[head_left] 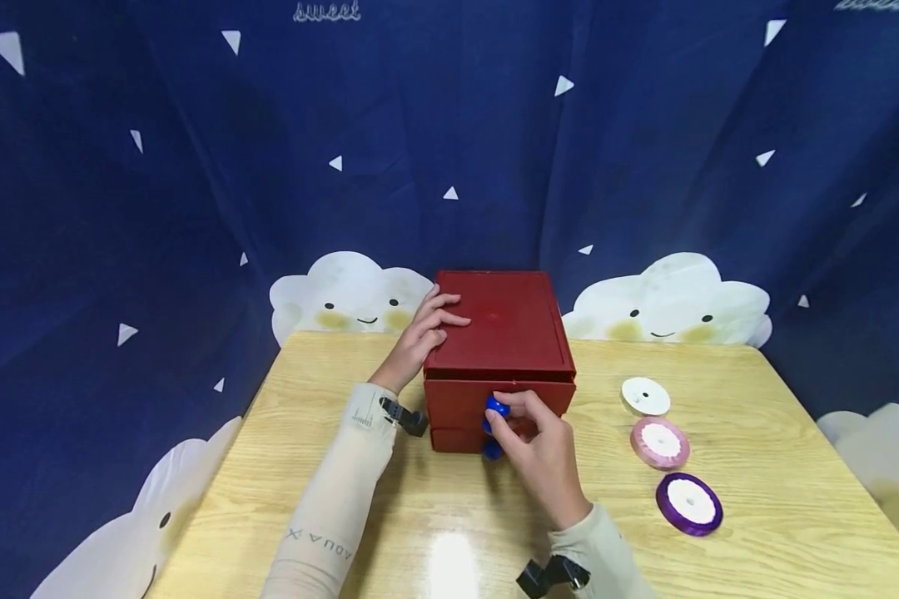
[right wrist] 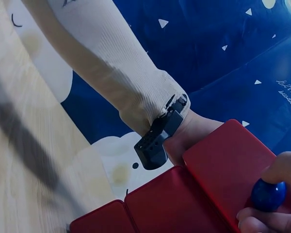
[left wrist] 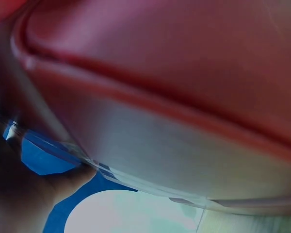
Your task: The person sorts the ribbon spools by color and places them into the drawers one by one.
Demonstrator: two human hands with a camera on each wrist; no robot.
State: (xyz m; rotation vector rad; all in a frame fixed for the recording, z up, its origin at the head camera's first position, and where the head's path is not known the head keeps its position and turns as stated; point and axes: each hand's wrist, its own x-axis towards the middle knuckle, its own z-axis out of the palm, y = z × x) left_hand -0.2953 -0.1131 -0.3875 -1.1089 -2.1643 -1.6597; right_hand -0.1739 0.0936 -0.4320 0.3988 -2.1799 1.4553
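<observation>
A red drawer box (head_left: 494, 324) stands at the back middle of the table in the head view. My left hand (head_left: 421, 337) rests on the box's left top edge, its fingers reaching onto the top. With thumb and fingers, my right hand (head_left: 543, 449) pinches the round blue knob (head_left: 497, 405) on the upper drawer front (head_left: 457, 403). A dark gap shows between that front and the top panel. Below it, a second blue knob (head_left: 492, 450) is partly hidden by the right hand. The right wrist view shows the held blue knob (right wrist: 268, 195) close up.
To the right of the box lie three ribbon spools: a white spool (head_left: 646, 397), a pink spool (head_left: 660, 443) and a purple spool (head_left: 689, 503). A blue curtain (head_left: 449, 125) with clouds and triangles hangs behind the wooden table (head_left: 307, 391).
</observation>
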